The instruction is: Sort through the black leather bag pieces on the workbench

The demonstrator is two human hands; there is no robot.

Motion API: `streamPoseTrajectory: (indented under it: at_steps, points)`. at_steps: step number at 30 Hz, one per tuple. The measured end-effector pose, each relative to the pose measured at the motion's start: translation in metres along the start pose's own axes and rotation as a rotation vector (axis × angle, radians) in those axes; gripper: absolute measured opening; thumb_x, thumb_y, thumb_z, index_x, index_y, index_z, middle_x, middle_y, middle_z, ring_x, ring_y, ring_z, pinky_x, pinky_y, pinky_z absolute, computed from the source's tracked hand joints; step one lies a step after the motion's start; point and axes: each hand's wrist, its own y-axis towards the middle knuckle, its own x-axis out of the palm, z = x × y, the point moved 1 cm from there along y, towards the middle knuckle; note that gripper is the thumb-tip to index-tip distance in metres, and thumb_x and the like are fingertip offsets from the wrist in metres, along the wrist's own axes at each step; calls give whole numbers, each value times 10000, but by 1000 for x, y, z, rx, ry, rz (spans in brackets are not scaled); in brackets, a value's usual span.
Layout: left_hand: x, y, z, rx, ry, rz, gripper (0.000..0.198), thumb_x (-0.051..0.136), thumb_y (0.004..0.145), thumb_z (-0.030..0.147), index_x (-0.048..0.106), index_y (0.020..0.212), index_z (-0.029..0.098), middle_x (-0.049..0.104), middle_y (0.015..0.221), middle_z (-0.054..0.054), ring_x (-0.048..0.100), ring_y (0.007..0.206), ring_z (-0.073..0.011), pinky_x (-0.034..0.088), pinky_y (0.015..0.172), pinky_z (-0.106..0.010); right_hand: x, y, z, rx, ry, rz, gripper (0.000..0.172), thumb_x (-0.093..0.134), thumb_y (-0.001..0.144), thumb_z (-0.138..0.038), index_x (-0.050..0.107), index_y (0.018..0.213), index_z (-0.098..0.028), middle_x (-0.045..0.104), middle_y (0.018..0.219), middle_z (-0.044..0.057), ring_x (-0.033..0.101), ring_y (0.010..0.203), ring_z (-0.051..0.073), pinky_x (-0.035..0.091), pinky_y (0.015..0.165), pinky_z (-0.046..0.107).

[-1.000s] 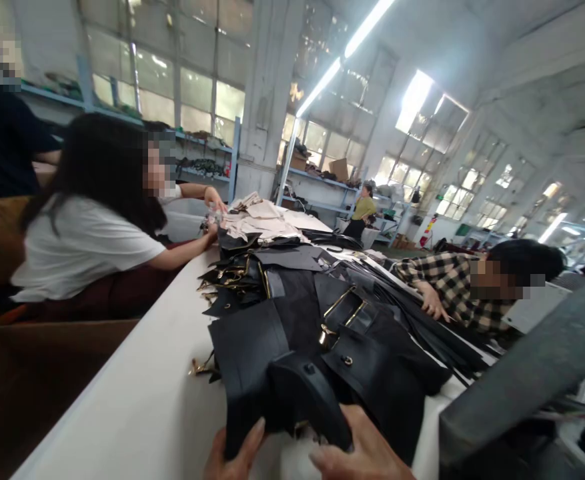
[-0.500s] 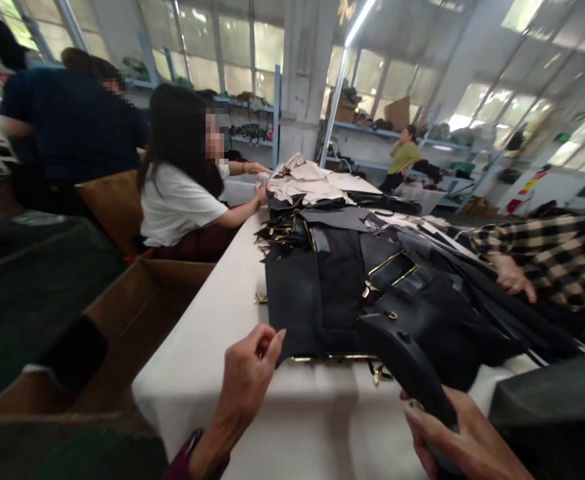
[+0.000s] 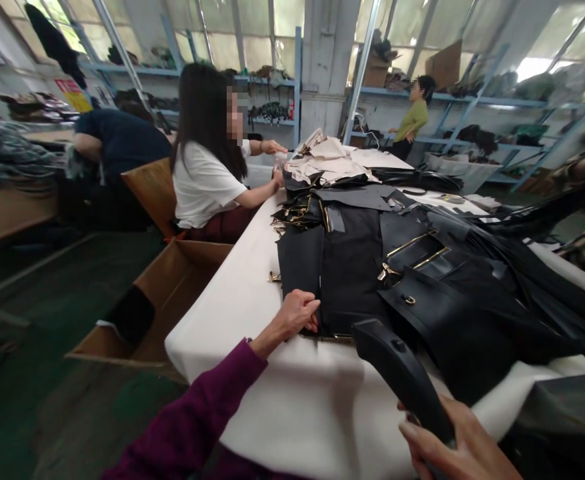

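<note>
My left hand (image 3: 298, 315) is closed over the lower left edge of a black piece (image 3: 299, 260) on the white-covered table (image 3: 212, 313); what its fingers pinch, if anything, is too small to tell. In my right hand (image 3: 455, 437) is a black handheld tool (image 3: 402, 370), its head tilted up and left, close to the front edge of the black fabric (image 3: 349, 267). A black flap with a gold ring (image 3: 409, 300) and a gold-zippered piece (image 3: 417, 250) lie to the right.
Beige pieces (image 3: 327, 157) are piled at the far end. An open cardboard box (image 3: 172, 320) stands left of the table. A person in white (image 3: 205, 177) sits beyond it. Black strips (image 3: 512, 267) extend right, near a checked sleeve.
My left hand has moved up and right onto the black piece, showing more purple sleeve. The tool stays in my right hand. The person at right has lifted black strips. The view has shifted.
</note>
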Motion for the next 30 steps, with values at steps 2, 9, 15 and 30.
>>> streamPoseTrajectory:
  at_steps: [2, 9, 15, 30]
  points:
    - [-2, -3, -2, 0, -117, -40, 317, 358, 834, 399, 371, 612, 173, 575, 524, -41, 568, 448, -126, 375, 408, -193, 4, 4, -5, -38, -14, -20, 349, 452, 778, -496, 455, 817, -149, 497, 505, -33, 470, 445, 115, 407, 507, 254]
    - [0, -6, -8, 37, -467, -123, 373, 486, 791, 435, 384, 569, 153, 520, 472, -1, 361, 325, -31, 222, 345, -163, 22, 27, -24, -84, 40, -157, 242, 475, 802, -400, 429, 789, -162, 483, 467, -52, 461, 404, 95, 355, 404, 193]
    - [3, -10, -11, 91, -670, -252, 323, 516, 804, 353, 442, 587, 125, 406, 429, 52, 249, 354, -14, 135, 368, -171, 14, 46, -49, -155, 33, -97, 249, 478, 848, -365, 452, 701, -165, 524, 512, -34, 481, 464, 95, 393, 470, 203]
    - [-21, -28, -10, 84, -562, -108, 351, 484, 823, 361, 345, 567, 165, 420, 412, 50, 247, 350, -24, 123, 381, -185, 34, 26, -47, -69, -31, -100, 143, 488, 812, -299, 428, 753, -182, 498, 474, -61, 498, 443, 101, 386, 460, 203]
